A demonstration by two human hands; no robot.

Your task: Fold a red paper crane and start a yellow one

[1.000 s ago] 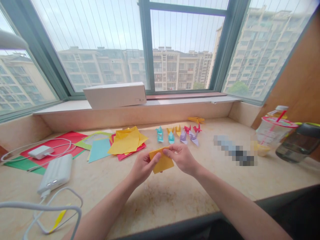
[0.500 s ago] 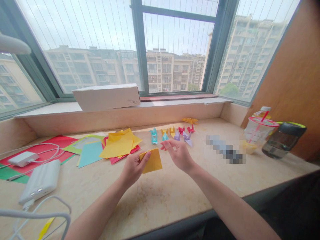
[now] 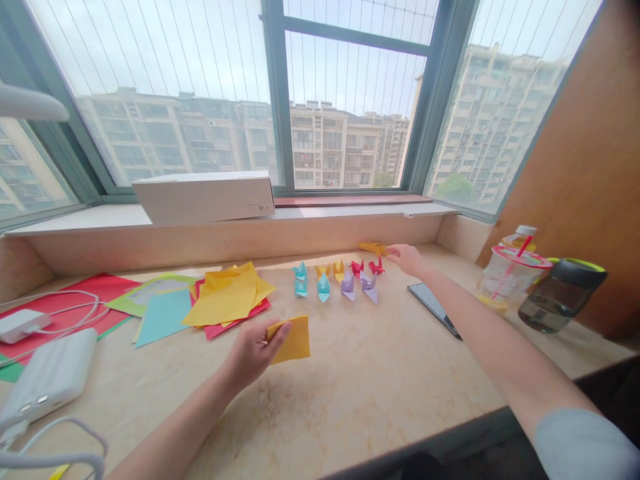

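My left hand (image 3: 253,349) pinches a folded yellow-orange paper (image 3: 293,339) just above the stone counter. My right hand (image 3: 406,259) is stretched far forward, its fingertips touching an orange folded paper piece (image 3: 373,248) at the back of the counter; whether it grips that piece is unclear. Just left of that hand stands a row of small origami figures (image 3: 340,279) in cyan, yellow, purple and red. A loose pile of coloured paper sheets (image 3: 220,297) lies left of the row.
A dark phone (image 3: 434,307) lies under my right forearm. A plastic cup with a red straw (image 3: 507,277) and a dark bottle (image 3: 560,297) stand at the right. A white power bank (image 3: 47,373), a charger (image 3: 20,323) and cables lie at the left. A white box (image 3: 203,197) rests on the sill.
My right hand let go of the yellow-orange paper and reached forward to the orange piece at the back. My left hand keeps the paper, a little lower.
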